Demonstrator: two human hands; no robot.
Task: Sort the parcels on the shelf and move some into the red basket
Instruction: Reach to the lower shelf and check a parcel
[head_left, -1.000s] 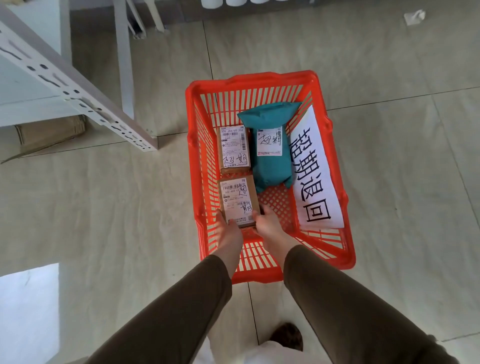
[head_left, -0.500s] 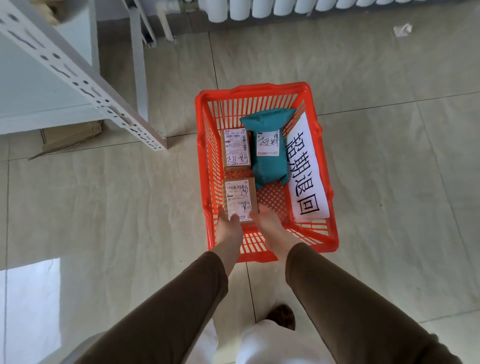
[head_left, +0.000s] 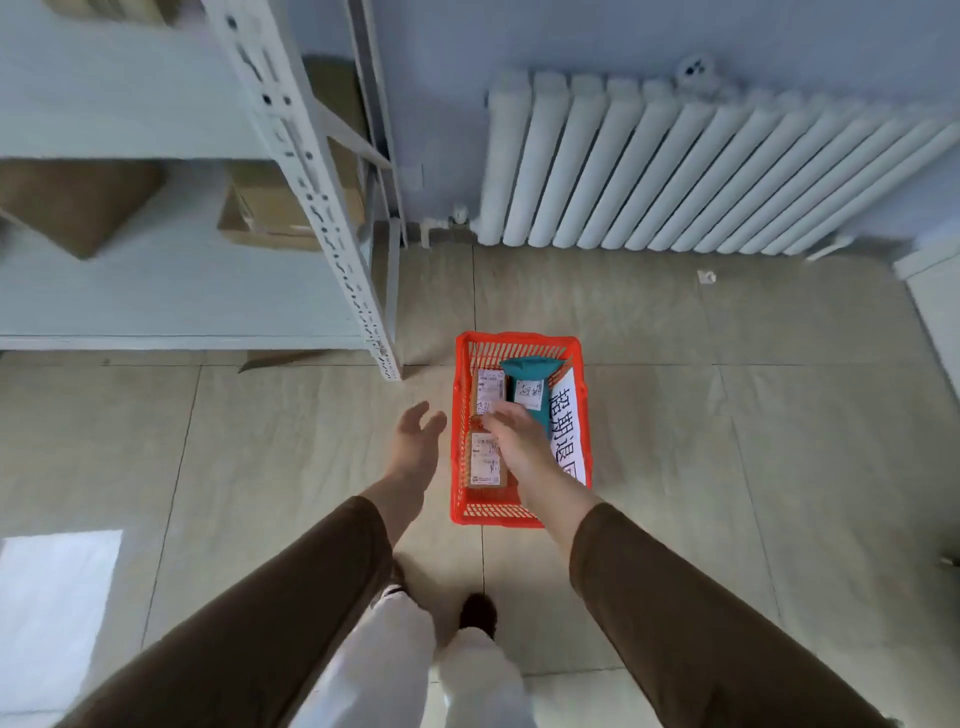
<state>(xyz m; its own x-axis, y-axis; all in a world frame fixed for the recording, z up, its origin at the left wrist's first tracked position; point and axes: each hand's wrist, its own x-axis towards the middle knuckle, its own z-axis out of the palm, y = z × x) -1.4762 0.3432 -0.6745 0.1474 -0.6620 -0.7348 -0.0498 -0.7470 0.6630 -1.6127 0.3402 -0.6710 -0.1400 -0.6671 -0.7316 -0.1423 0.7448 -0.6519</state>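
Observation:
The red basket (head_left: 459, 415) stands on the floor below me. Inside lie two small brown boxes with white labels, one near (head_left: 483, 462) and one far (head_left: 489, 391), plus a teal soft parcel (head_left: 527, 371) and a white paper sign (head_left: 567, 410) with black characters along the right wall. My left hand (head_left: 415, 434) hangs empty left of the basket, fingers relaxed. My right hand (head_left: 517, 439) hovers above the basket with loose fingers, holding nothing and hiding part of the contents. The white metal shelf (head_left: 322, 208) at upper left carries brown cardboard parcels (head_left: 275, 208).
A white radiator (head_left: 701, 166) lines the blue wall behind the basket. A large brown box (head_left: 72, 202) sits on the shelf's left. A scrap of paper (head_left: 705, 276) lies on the tiled floor. White furniture (head_left: 935, 306) edges the right side.
Both hands let go of the near brown box, which stays in the basket, and lifted away. The view rose and tilted up, bringing the shelf and radiator into sight.

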